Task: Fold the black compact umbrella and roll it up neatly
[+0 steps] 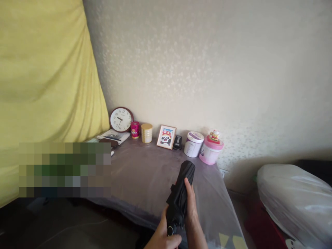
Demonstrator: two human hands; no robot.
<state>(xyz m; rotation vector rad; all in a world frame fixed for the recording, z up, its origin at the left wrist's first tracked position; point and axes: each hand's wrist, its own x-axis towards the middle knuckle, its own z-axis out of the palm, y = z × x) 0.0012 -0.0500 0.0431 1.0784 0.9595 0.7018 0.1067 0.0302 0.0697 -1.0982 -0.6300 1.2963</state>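
A folded black umbrella [178,197] is held in front of me, tilted, with its top pointing away toward the wall. Around its handle end, near a round silver-rimmed button, my left hand [166,233] is closed. My right hand [191,204] lies along the right side of the folded canopy, its fingers wrapped against the cloth and partly hidden behind it. Beneath the umbrella is a table [145,180] with a grey-brown cover.
Along the wall stand a round clock [121,119], a magenta tin [135,130], a yellow canister [146,133], a framed panda picture [166,137], a white tub [193,144] and a pink tub [211,150]. A yellow curtain [46,76] hangs left; a plastic-wrapped bundle [293,197] sits right.
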